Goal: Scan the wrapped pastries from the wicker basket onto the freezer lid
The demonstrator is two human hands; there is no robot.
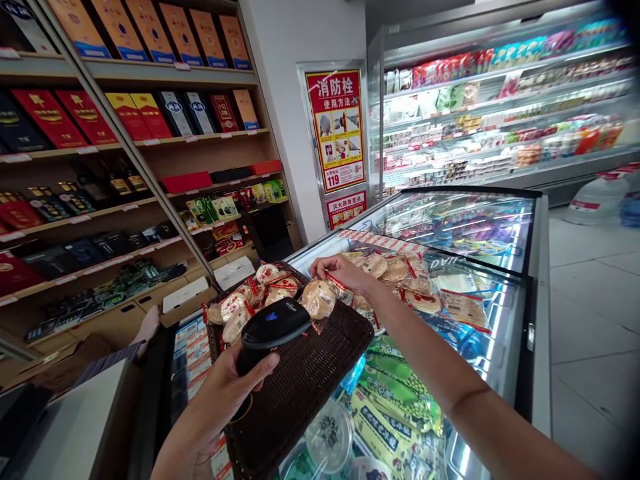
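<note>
My left hand (220, 400) is closed round the grip of a black barcode scanner (273, 325), held over a dark woven basket (305, 387). The basket rests on the glass lid of a chest freezer (500, 347) and holds several wrapped round cakes (240, 307) at its far end. My right hand (340, 270) reaches over the basket's far corner and pinches the red-edged wrapper of one packaged round cake (319, 298). More of the same packets (425, 290) lie spread on the freezer lid just beyond that hand.
Wooden shelves (125, 140) with boxed goods line the left wall. A red fire-hydrant notice (337, 130) hangs on the white pillar. An open refrigerated case (500, 113) stands at the back right. Tiled floor (595, 320) runs along the freezer's right side. Frozen bags (390, 400) show under the glass.
</note>
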